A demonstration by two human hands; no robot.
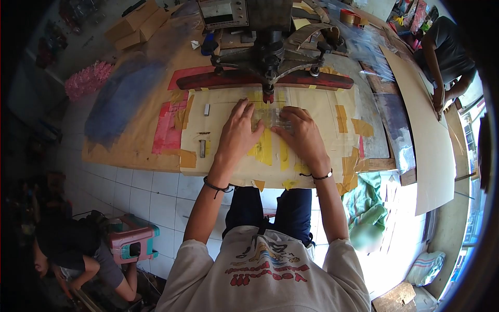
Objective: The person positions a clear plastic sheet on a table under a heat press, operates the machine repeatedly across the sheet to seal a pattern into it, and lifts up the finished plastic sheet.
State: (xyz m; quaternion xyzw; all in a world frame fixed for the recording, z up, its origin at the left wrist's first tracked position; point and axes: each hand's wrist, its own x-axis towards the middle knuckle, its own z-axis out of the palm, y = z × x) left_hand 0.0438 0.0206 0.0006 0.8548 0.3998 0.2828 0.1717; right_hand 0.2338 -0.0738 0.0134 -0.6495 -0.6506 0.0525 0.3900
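Both of my hands rest on a clear, transparent piece lying over yellow tape on a cream-covered board. My left hand is at its left side, fingers spread and pointing forward. At its right side lies my right hand, fingers bent and thumb apart. Just beyond the fingertips, the tip of a black machine with a long red bar comes down between the hands. Yellow tape strips run toward the board's front edge.
Small metal blocks sit on the board's left part. A cardboard box stands at the back left. One person works beside a long pale sheet at right; another sits low left near a pink stool.
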